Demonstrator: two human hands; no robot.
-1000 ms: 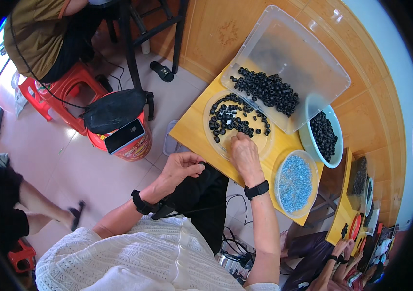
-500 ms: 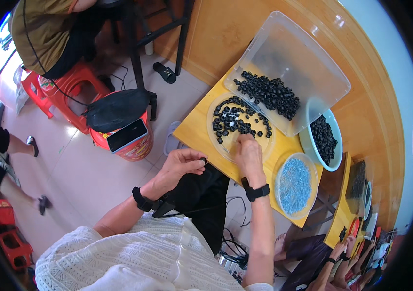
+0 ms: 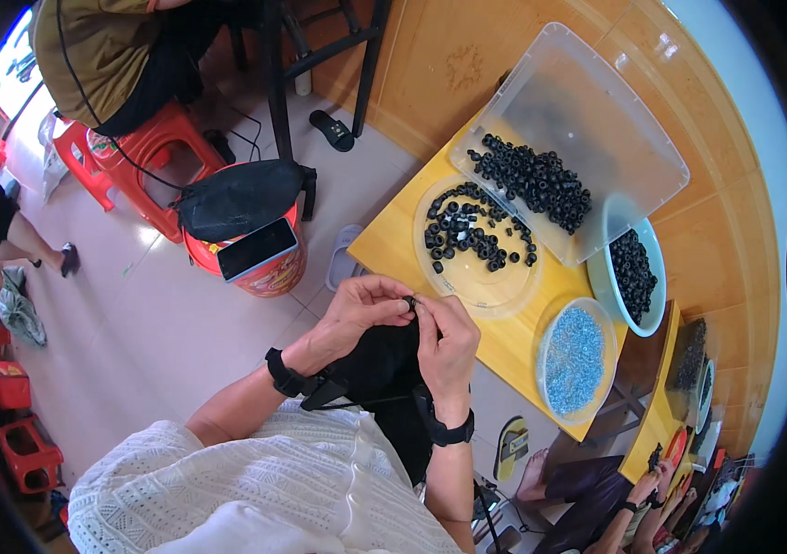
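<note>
My left hand [image 3: 361,309] pinches a small black ring-shaped part [image 3: 409,303] between thumb and fingertips, above my lap. Close against it, my right hand [image 3: 449,343] has its thumb and fingers pressed together at the part. Whatever the right fingertips hold is too small and hidden to make out. Beyond my hands, a shallow round clear tray [image 3: 481,294] holds loose black ring-like parts [image 3: 483,242] on the yellow table [image 3: 393,226].
A tilted clear plastic bin [image 3: 597,111] and a pale blue bowl [image 3: 659,300] hold many black parts. Nearer sits a round tub of small blue pieces [image 3: 575,360]. Left of the table, a phone [image 3: 258,249] rests on a red bucket [image 3: 278,282]. Co-workers sit nearby.
My right hand has left the round tray and come back toward me to meet the left hand at the black part. The view has shifted slightly.
</note>
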